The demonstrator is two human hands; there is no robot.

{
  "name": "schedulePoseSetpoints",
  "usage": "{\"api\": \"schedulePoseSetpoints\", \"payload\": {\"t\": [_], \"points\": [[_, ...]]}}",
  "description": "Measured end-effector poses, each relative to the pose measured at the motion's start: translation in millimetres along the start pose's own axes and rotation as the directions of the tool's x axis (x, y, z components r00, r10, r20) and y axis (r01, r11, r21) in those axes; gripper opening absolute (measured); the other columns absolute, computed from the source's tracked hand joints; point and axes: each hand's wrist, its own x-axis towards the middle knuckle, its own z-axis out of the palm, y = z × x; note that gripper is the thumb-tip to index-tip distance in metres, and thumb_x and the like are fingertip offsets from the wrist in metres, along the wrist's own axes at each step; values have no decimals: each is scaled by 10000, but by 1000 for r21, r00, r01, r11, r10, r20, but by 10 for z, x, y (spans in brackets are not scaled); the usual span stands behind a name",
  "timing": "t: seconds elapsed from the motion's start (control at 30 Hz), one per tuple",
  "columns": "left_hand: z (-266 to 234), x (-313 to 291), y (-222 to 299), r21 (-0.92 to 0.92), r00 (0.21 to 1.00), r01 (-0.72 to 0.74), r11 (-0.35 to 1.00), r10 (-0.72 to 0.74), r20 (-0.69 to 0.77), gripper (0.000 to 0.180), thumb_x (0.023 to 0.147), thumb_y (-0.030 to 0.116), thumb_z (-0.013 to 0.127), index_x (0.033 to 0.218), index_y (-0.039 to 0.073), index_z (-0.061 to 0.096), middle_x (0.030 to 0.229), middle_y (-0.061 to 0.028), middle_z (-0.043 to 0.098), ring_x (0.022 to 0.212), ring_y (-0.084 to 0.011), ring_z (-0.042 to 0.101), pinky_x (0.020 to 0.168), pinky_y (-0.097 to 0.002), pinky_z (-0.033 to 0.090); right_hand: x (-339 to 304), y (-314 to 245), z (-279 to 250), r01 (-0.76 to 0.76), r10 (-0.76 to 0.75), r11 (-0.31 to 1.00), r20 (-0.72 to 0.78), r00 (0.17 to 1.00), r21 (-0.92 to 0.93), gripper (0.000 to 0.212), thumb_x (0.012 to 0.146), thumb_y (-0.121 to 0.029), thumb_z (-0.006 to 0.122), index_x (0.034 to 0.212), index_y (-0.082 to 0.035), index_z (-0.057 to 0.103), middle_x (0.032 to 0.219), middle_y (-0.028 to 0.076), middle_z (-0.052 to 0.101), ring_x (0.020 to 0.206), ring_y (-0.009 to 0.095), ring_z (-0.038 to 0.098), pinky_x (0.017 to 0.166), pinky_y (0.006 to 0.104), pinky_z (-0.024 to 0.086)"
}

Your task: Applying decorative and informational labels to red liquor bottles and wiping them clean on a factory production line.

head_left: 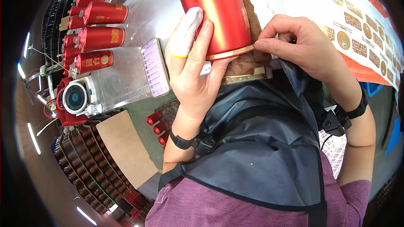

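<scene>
A shiny red metal canister [216, 12] lies tilted before me, its near rim circled by a narrow gold strip [229, 54]. My left hand [193, 67] wraps the canister's left side, fingers on the wall and thumb under the rim. A white finger cover [188, 31] sits on one of its fingers. At the right end of the gold strip, my right hand [301, 44] pinches with thumb and index finger against the rim. A brown cloth [251, 21] lies beneath the canister. On the canister's right side is a gold label [245, 18].
Several red canisters [103, 38] stand at the left, near a phone [155, 68] and a small white fan [76, 96]. A sheet of gold stickers [357, 21] lies at the right on an orange-red surface [362, 73]. Racks [88, 159] and a cardboard sheet [126, 149] are lower left.
</scene>
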Motion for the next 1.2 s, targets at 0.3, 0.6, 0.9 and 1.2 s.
{"api": "schedulePoseSetpoints", "payload": {"t": [0.3, 0.6, 0.9, 1.2], "points": [[-8, -44, 10, -40, 999, 36, 999, -37, -21, 633, 733, 64, 834, 1320, -1, 610, 1388, -197, 556, 1253, -341, 555, 1047, -405, 463, 27, 34, 50, 35, -35, 999, 21, 999, 5, 238, 890, -247, 724, 845, -13, 717, 627, -44, 546, 570, 31, 420, 506, 235, 341], [48, -111, -32, -121, 995, 66, 991, -74, -64, 634, 792, 103, 819, 1362, -16, 568, 1365, -213, 574, 1230, -337, 575, 1033, -392, 463, 48, 22, 45, 38, -37, 999, 45, 998, -17, 268, 891, -264, 731, 834, -3, 711, 637, -26, 563, 592, 46, 451, 529, 246, 370], [105, -286, -64, -286, 967, 202, 937, -237, -93, 610, 855, 81, 771, 1397, -43, 519, 1331, -203, 601, 1170, -284, 610, 973, -358, 493, 45, 23, 49, 14, -15, 1000, 44, 999, 17, 282, 895, -271, 733, 829, 3, 709, 651, -26, 573, 608, 42, 468, 540, 241, 382], [181, -412, -94, -401, 927, 334, 853, -375, -26, 543, 918, 77, 696, 1402, -62, 495, 1322, -227, 598, 1219, -311, 592, 1023, -371, 450, 39, 46, 82, -71, 79, 983, -39, 996, 167, 246, 900, -251, 746, 892, -10, 698, 676, -65, 551, 617, 9, 442, 537, 198, 342]]}}
